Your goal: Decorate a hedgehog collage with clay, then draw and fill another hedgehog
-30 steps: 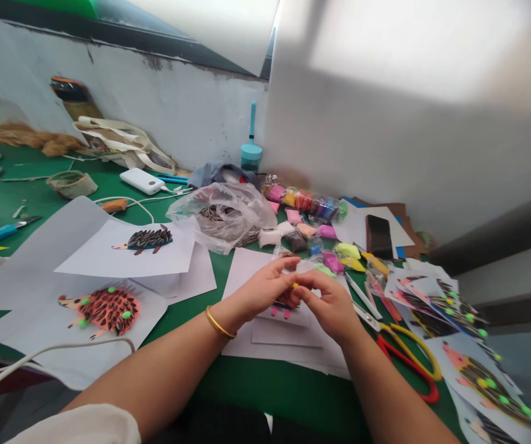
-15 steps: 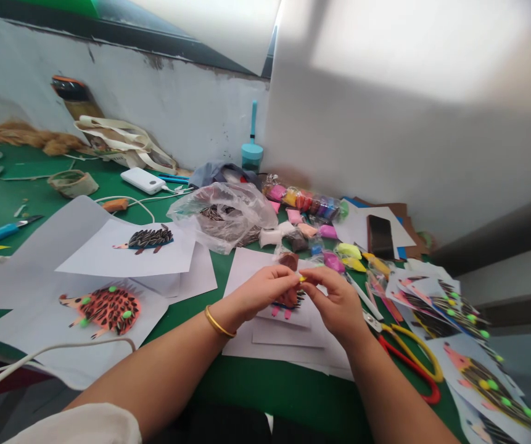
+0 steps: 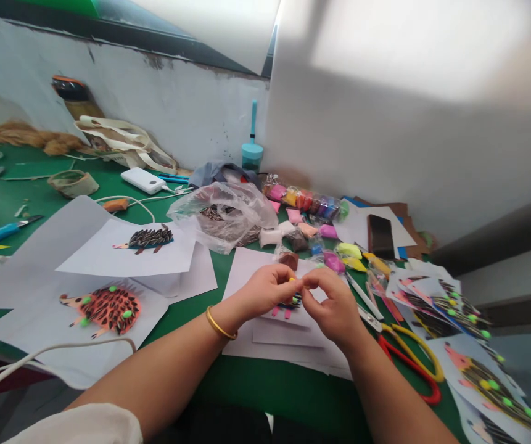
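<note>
My left hand [image 3: 272, 287] and my right hand [image 3: 330, 302] meet at the fingertips over a stack of white paper [image 3: 242, 342]. A tiny bit of yellow clay [image 3: 292, 279] shows at the left fingertips, pinched there. The right thumb and forefinger are pressed together against the left fingertips; anything between them is too small to make out. Beneath the hands, partly hidden, lies a hedgehog picture [image 3: 288, 305] with dark seeds and pink feet. An opened brown clay packet [image 3: 288, 259] sits just beyond the fingers.
Red and yellow scissors [image 3: 408, 364] lie right of my right hand, beside finished hedgehog pictures [image 3: 491, 382]. Behind are clay packets [image 3: 327, 232], a plastic bag of seeds [image 3: 223, 216] and a phone [image 3: 380, 236]. More hedgehog pictures [image 3: 108, 308] and a white cable [image 3: 52, 348] lie left.
The fingertips of both hands have shifted slightly and closed together. The yellow bit, earlier between the two hands, now shows at the left fingertips.
</note>
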`<action>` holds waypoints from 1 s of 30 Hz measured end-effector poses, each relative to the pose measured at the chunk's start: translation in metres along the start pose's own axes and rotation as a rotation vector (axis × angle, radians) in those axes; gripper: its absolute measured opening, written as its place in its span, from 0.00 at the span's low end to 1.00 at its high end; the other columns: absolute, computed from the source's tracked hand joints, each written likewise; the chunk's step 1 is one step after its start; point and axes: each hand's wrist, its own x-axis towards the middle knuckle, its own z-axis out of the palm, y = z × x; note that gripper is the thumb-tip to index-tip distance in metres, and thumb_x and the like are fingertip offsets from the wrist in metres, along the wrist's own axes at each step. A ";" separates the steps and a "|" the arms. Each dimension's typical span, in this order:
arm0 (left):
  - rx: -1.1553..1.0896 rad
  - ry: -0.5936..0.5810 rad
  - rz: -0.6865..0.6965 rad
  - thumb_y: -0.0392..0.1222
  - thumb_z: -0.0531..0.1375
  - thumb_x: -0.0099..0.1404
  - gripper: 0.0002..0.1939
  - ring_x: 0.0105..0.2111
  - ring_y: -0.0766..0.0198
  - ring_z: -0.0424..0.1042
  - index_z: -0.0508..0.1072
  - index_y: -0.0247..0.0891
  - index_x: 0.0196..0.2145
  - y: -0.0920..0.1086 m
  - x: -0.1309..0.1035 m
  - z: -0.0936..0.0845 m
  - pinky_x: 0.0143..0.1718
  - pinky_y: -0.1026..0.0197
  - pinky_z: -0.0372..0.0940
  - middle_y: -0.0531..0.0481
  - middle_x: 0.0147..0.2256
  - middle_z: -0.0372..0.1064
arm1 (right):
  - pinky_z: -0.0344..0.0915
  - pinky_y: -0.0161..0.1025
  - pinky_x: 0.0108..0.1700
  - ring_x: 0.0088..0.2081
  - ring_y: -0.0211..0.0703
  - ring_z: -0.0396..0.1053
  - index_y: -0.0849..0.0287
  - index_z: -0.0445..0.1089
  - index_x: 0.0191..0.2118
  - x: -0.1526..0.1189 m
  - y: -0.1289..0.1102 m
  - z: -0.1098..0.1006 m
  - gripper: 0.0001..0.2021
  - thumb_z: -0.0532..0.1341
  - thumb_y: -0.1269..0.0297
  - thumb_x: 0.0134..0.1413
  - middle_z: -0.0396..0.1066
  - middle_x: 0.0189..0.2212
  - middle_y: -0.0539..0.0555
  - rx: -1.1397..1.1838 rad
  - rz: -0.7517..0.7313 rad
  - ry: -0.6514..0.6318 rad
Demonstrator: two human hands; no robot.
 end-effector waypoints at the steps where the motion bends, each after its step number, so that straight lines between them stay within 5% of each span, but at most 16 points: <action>1: 0.004 0.019 0.008 0.55 0.64 0.58 0.20 0.22 0.70 0.61 0.69 0.34 0.27 0.000 0.000 0.001 0.23 0.66 0.54 0.53 0.22 0.64 | 0.62 0.40 0.37 0.33 0.41 0.65 0.56 0.67 0.31 0.000 0.000 0.000 0.05 0.60 0.74 0.53 0.67 0.28 0.49 0.000 0.012 0.017; 5: -0.077 0.115 0.021 0.51 0.63 0.60 0.16 0.22 0.70 0.62 0.68 0.35 0.27 0.002 0.000 0.002 0.25 0.66 0.56 0.54 0.21 0.65 | 0.64 0.40 0.37 0.33 0.41 0.66 0.56 0.69 0.32 -0.002 -0.001 -0.003 0.03 0.60 0.69 0.57 0.69 0.30 0.50 0.065 0.111 0.084; 14: -0.669 0.176 -0.078 0.37 0.64 0.59 0.12 0.35 0.66 0.73 0.73 0.35 0.42 -0.001 0.000 0.009 0.39 0.65 0.65 0.48 0.34 0.73 | 0.69 0.44 0.42 0.41 0.45 0.72 0.52 0.72 0.46 -0.010 -0.004 0.007 0.08 0.61 0.65 0.61 0.75 0.39 0.53 0.177 0.108 0.145; 18: -0.933 0.151 -0.151 0.33 0.61 0.61 0.09 0.37 0.64 0.74 0.73 0.35 0.40 0.002 -0.003 0.017 0.39 0.64 0.68 0.46 0.39 0.74 | 0.69 0.47 0.45 0.40 0.46 0.72 0.51 0.73 0.42 -0.010 -0.013 0.019 0.07 0.60 0.68 0.61 0.75 0.37 0.53 0.126 -0.065 0.040; 23: -1.204 0.094 -0.309 0.39 0.54 0.68 0.10 0.45 0.65 0.74 0.74 0.32 0.39 0.010 -0.003 0.012 0.48 0.67 0.66 0.42 0.42 0.74 | 0.63 0.53 0.52 0.49 0.51 0.68 0.51 0.75 0.49 -0.010 -0.021 0.030 0.12 0.59 0.65 0.62 0.74 0.48 0.56 -0.188 -0.212 -0.020; 30: -1.317 0.219 -0.202 0.54 0.51 0.70 0.20 0.45 0.56 0.74 0.67 0.36 0.27 0.015 -0.003 -0.002 0.53 0.52 0.66 0.44 0.38 0.74 | 0.55 0.57 0.60 0.64 0.60 0.54 0.54 0.64 0.62 -0.014 -0.026 0.035 0.27 0.51 0.46 0.65 0.56 0.66 0.58 -0.309 -0.303 -0.198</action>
